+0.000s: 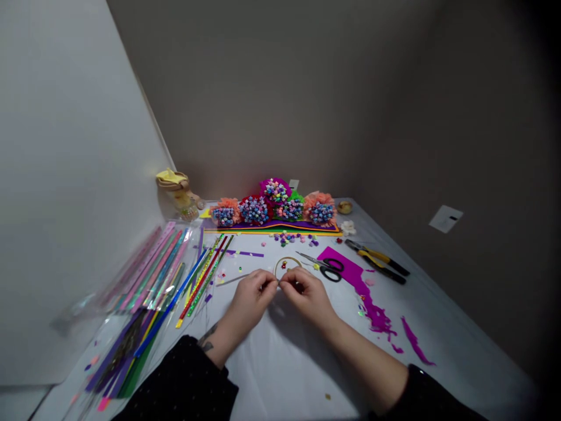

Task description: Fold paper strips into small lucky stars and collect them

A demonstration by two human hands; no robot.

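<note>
Corner of a room, head view only: white panel wall on the left, grey walls at the back and right, light low. White wall plate [446, 218] sits on the right wall, above table level.

Table [280, 368] has a white cover and runs into the corner. Layout:
- Back edge: row of paper-flower bunches [274, 207] with star-filled centres, standing on a stack of purple, yellow and green sheets.
- Back left: yellow-and-beige figurine [177, 190] against the white wall.
- Left side: clear sleeves of pastel paper strips [149, 269], fanned out. Loose glitter strips [204, 275] lie just beside them, darker strip packs nearer the front edge.
- Centre back: scattered small paper stars [293, 238].
- Right of centre: scissors [326, 266] with black handles, lying on a magenta crepe sheet [350, 272]. Torn magenta scraps trail towards the front right.
- Further right: yellow-handled pliers [377, 260], apart from the scissors.
- Thin gold ring [287, 266] lies flat just behind the hands.

Left hand [252, 298] and right hand [307, 295] are at table centre, dark sleeves at the bottom of the picture. Fingertips of both meet in a narrow pinch just above the cover. Left-hand fingers are closed on a pale strip [232, 280]; its free end trails left across the cover. Right-hand fingers are pinched tight at the same spot. What sits between them is too small to make out.
</note>
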